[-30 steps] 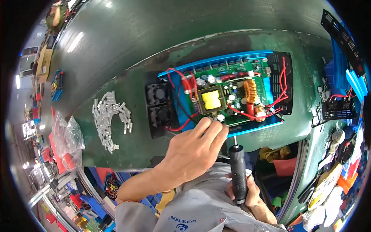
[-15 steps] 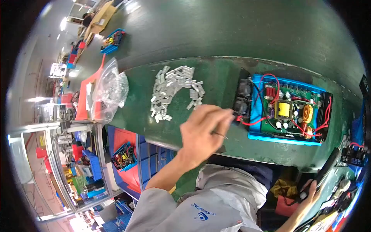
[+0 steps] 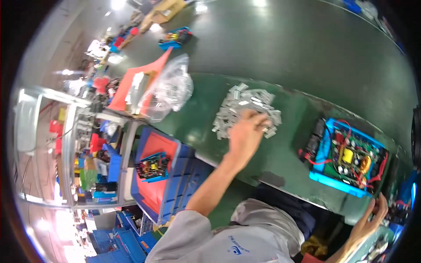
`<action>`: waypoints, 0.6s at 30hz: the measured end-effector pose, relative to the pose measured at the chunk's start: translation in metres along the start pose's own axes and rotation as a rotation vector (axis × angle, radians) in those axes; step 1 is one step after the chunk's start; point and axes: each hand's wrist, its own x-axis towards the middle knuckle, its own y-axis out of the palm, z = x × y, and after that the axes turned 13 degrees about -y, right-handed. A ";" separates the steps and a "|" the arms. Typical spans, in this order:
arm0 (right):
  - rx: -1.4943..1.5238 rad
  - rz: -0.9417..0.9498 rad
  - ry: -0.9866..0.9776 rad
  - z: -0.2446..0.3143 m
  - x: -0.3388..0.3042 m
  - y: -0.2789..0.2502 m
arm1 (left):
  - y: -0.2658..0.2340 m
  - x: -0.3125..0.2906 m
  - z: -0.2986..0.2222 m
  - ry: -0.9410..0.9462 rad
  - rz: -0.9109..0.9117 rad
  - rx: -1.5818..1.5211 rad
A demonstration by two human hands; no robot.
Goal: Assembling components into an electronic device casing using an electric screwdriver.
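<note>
My left hand [image 3: 245, 136] reaches over a pile of small silver metal strips [image 3: 237, 103] on the green bench. Its fingers are bent and closed, their tips down among the strips at the pile's near right side. What they grip is too blurred to make out. My right hand [image 3: 372, 217] is at the bench's right end, fingers raised and apart, with nothing visible in it. Just beyond it sits a blue open case [image 3: 340, 186] holding a green circuit board with a yellow transformer, copper coil and red wires. A black fan panel [image 3: 315, 138] leans at the case's left side.
A clear plastic bag [image 3: 173, 90] and an orange-red sheet [image 3: 127, 90] lie left of the strips. Below them, a blue bin [image 3: 173, 184] holds another board unit [image 3: 152, 167]. A further blue unit [image 3: 175, 38] stands on the far surface. Tools and cables crowd the right edge.
My left hand has moved from beside the fan panel to the strips. My right hand no longer shows the dark flat object and has come up near the case. The view has turned left.
</note>
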 end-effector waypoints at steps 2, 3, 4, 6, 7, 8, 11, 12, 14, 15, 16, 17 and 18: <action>0.005 -0.061 -0.102 -0.002 -0.010 0.001 | 0.010 0.001 0.001 -0.067 0.057 -0.050; 0.072 -0.065 -0.054 -0.003 -0.014 0.004 | 0.007 0.004 0.003 -0.097 0.084 -0.065; -0.136 -0.085 -0.094 0.039 0.006 -0.015 | 0.011 0.010 -0.006 -0.166 0.236 -0.136; -0.067 -0.126 -0.116 0.046 0.009 -0.007 | 0.004 0.012 0.007 -0.161 0.295 -0.167; -0.042 -0.153 -0.122 0.047 0.008 -0.007 | 0.003 0.013 0.010 -0.107 0.304 -0.069; -0.035 -0.160 -0.123 0.045 0.005 -0.005 | 0.001 0.013 0.014 -0.104 0.289 -0.070; 0.014 -0.145 -0.069 0.058 0.000 0.002 | -0.002 0.011 0.013 0.090 0.178 -0.017; 0.166 -0.143 -0.054 0.066 -0.001 0.006 | -0.004 0.008 0.010 0.070 0.135 -0.165; 0.268 -0.003 0.042 0.088 -0.007 0.009 | -0.013 -0.004 -0.014 0.055 0.101 -0.315; 0.343 0.099 0.136 0.089 -0.016 0.015 | -0.022 -0.017 -0.040 0.016 0.247 -0.417; 0.506 0.143 0.092 0.089 -0.023 0.029 | -0.035 -0.032 -0.062 -0.031 0.376 -0.515; 0.674 0.187 0.051 0.086 -0.030 0.044 | -0.037 -0.049 -0.079 -0.065 0.523 -0.643; 0.695 0.218 0.050 0.108 -0.022 0.048 | -0.023 -0.059 -0.084 -0.102 0.713 -0.809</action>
